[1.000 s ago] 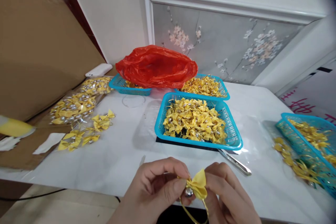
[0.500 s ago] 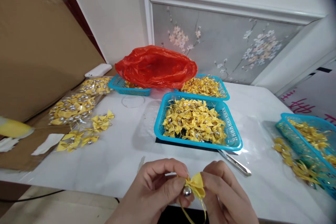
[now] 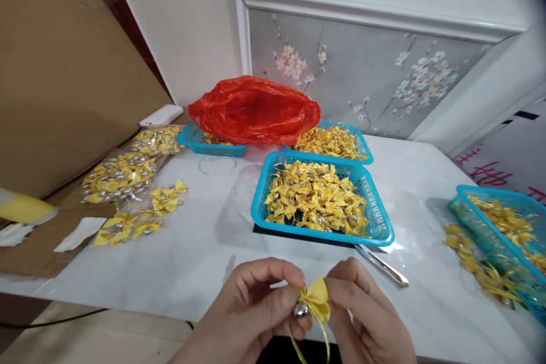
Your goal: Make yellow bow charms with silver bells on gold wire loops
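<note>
Over the table's front edge, a yellow ribbon bow (image 3: pixel 317 298) with a small silver bell (image 3: pixel 301 310) and a thin gold cord loop (image 3: pixel 326 341) is held up between both hands. My left hand (image 3: pixel 260 307) pinches the bow's left side beside the bell, thumb against fingertips. My right hand (image 3: pixel 362 307) is closed at the bow's right side, thumb and forefinger at its edge; its other fingers curl out of sight. Just beyond the hands stands a blue basket (image 3: pixel 258 213) heaped with yellow bows (image 3: pixel 315 196) and silver bells.
Silver scissors or tweezers (image 3: pixel 384 267) lie right of the basket. Behind are two more blue baskets (image 3: pixel 217 149) and a red plastic bag (image 3: pixel 256 114). Bagged bows (image 3: pixel 121 173) and loose ones (image 3: pixel 166 199) lie left. Another basket (image 3: pixel 482 227) stands right.
The bow has turned slightly and shifted a little left, with its bell and cord hanging from it. Both hands keep nearly the same place.
</note>
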`<state>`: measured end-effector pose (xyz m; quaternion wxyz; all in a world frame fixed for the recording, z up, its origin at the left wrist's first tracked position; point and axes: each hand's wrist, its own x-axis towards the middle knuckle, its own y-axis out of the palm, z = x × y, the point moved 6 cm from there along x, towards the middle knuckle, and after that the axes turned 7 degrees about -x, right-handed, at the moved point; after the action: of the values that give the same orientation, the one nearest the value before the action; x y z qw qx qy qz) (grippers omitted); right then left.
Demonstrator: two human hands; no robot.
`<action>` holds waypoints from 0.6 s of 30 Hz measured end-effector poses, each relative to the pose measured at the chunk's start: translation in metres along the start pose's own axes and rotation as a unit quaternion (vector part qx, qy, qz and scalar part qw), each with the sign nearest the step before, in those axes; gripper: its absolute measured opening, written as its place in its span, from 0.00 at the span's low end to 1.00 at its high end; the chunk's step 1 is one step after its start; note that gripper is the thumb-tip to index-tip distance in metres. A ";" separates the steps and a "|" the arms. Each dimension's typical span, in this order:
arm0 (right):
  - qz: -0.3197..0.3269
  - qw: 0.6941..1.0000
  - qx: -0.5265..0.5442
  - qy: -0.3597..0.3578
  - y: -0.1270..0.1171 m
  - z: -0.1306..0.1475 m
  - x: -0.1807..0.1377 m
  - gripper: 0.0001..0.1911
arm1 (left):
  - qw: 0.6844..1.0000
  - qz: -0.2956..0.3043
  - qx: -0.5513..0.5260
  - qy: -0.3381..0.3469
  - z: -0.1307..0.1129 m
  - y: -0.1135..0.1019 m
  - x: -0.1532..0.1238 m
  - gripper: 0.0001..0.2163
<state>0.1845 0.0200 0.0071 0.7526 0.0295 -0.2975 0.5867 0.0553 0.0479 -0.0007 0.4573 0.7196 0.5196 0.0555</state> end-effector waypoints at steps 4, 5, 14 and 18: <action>0.003 1.000 0.022 0.001 -0.001 -0.001 0.003 0.10 | 1.000 -0.008 0.007 -0.001 0.002 -0.001 -0.001 0.05; -0.001 1.000 0.024 0.001 -0.001 0.000 0.004 0.11 | 1.000 -0.010 0.006 -0.002 0.002 -0.001 0.000 0.05; -0.014 0.995 -0.049 0.087 -0.005 -0.014 0.001 0.07 | 0.972 -0.011 0.212 0.104 -0.013 -0.005 0.007 0.06; -0.002 0.972 -0.217 -0.094 -0.006 0.008 0.009 0.09 | 0.925 -0.035 0.329 0.188 -0.025 -0.004 0.008 0.07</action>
<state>0.1876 0.0224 0.0198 0.7107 -0.0793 -0.4870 0.5014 0.0426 0.0689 0.0080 0.0904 0.7870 0.6103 -0.0005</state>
